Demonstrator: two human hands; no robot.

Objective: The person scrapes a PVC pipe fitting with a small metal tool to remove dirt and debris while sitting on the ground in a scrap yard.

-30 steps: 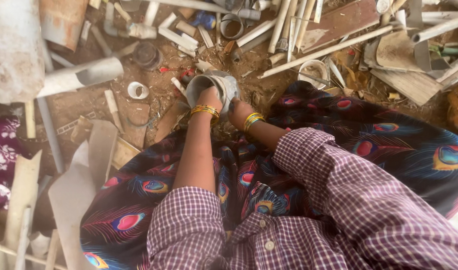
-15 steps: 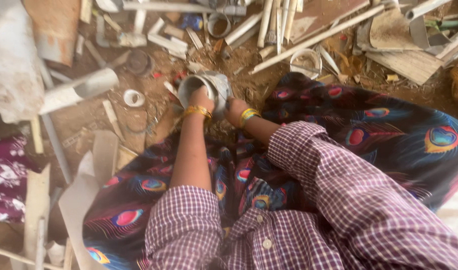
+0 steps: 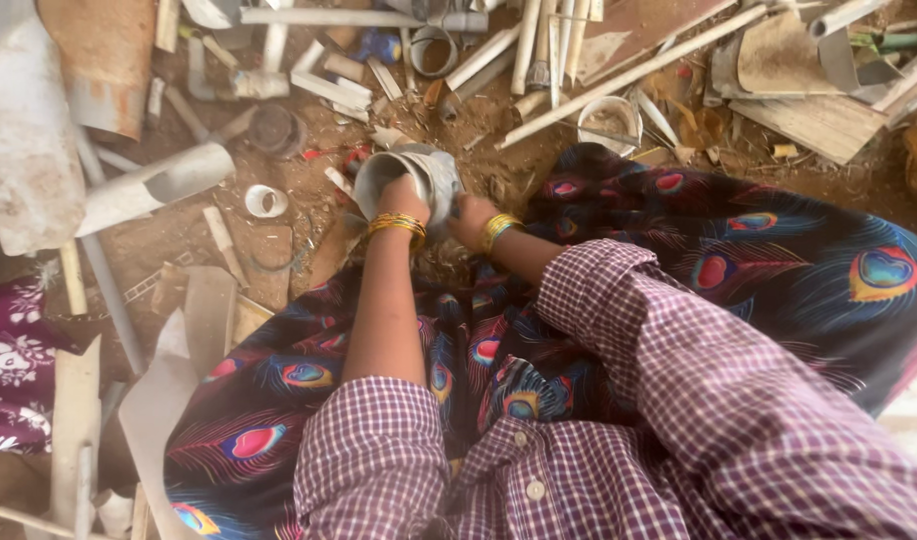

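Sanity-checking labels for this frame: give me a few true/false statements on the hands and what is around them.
1. Both hands grip a grey pipe piece. True: left hand and right hand are on it.
2. The wrists are bare. False: each wears gold bangles.
3. A small white ring lies on the dirt left of the hands. True.
4. The sleeves are plain blue. False: the checked shirt is purple and white.
5. The ground ahead is tiled. False: dirt strewn with pipe offcuts.
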